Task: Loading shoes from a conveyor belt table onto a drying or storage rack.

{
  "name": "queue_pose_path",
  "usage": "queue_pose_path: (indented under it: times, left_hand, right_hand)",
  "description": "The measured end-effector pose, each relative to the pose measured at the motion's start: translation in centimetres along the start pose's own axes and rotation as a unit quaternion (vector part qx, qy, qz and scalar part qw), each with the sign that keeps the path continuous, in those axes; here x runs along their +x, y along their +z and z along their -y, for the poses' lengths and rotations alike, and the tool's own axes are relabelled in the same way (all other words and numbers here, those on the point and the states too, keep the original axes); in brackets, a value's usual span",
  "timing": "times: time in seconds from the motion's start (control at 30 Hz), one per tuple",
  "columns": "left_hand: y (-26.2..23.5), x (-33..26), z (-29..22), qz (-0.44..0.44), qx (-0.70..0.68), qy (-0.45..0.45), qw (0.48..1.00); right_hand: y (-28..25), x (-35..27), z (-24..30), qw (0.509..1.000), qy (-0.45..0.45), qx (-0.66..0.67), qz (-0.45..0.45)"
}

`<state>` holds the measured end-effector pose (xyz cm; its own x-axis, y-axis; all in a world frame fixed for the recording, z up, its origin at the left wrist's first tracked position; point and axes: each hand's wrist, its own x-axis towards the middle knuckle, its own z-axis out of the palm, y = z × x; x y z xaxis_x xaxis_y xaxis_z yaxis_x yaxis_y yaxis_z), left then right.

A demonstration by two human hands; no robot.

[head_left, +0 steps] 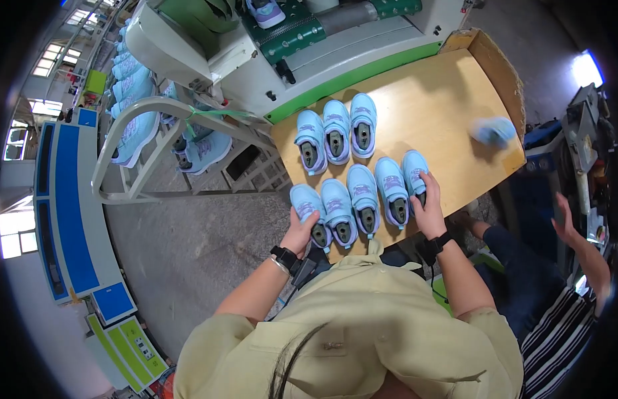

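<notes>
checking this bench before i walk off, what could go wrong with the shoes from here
The left hand and right hand press the two end shoes of the near row of five light blue shoes, which sits close to the wooden table edge; a nudge could tip one off. A blurred shoe near the far right edge may be moving and could slide off.

Wooden table [429, 113]; two rows of light-blue shoes [362, 193]; one blurred shoe [493, 131] apart

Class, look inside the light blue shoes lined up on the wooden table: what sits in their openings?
Each light blue shoe holds a dark grey insert filling its opening. The left hand and right hand cover the end shoes' openings on the wooden table.
</notes>
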<state>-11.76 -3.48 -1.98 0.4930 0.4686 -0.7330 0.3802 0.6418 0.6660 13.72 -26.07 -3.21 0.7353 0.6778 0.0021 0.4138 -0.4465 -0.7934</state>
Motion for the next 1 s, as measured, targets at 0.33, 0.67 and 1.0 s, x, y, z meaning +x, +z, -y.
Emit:
queue_pose_path:
  times: [0.33, 0.67, 1.0]
  left_hand:
    - [-0.2, 1.0, -0.6, -0.032, 0.031, 0.002, 0.999]
    - [-2.2, 0.0, -3.2, -0.014, -0.091, -0.025, 0.995]
    - [13.3, -0.7, -10.8, 0.078, 0.350, 0.289, 0.887]
  right_hand:
    - [0.1, -0.2, -0.6, 0.999, -0.024, -0.020, -0.010]
    - [-2.2, 0.7, 1.1, 0.999, -0.002, -0.017, 0.039]
    - [-0.8, 6.5, 10.2, 0.964, -0.098, 0.212, 0.124]
